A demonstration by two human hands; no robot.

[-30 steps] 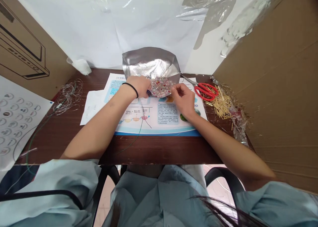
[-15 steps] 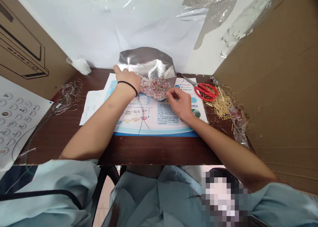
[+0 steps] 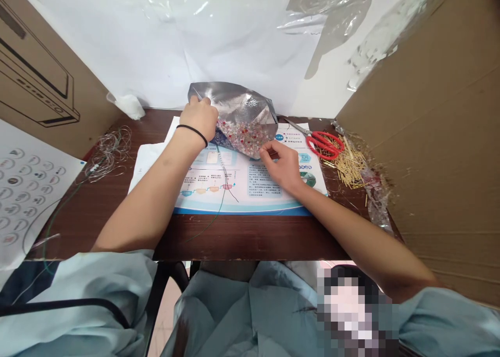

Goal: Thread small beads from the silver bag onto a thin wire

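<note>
A silvery clear-fronted bag [image 3: 234, 104] of small beads stands at the back of the table. Its pink, red and clear beads [image 3: 248, 137] lie in the lower part. My left hand [image 3: 200, 116], a black band on its wrist, is closed on the bag's left edge. At the bag's lower right corner my right hand [image 3: 282, 162] has thumb and forefinger pinched together; whether they grip the bag or something tiny cannot be made out. Dark thin cords [image 3: 225, 177] trail from below the bag over a printed sheet [image 3: 265, 201].
Red-handled scissors [image 3: 325, 145] lie to the right beside a pile of gold-coloured sticks [image 3: 351, 164] and crumpled clear plastic [image 3: 377, 198]. Tangled clear thread [image 3: 107, 151] is on the left. Cardboard walls [image 3: 441, 138] flank the brown table [image 3: 250, 237].
My left hand has shifted slightly left and its fingers have closed on the bag's edge. The bag's top has sunk and tilted. My right hand has barely moved.
</note>
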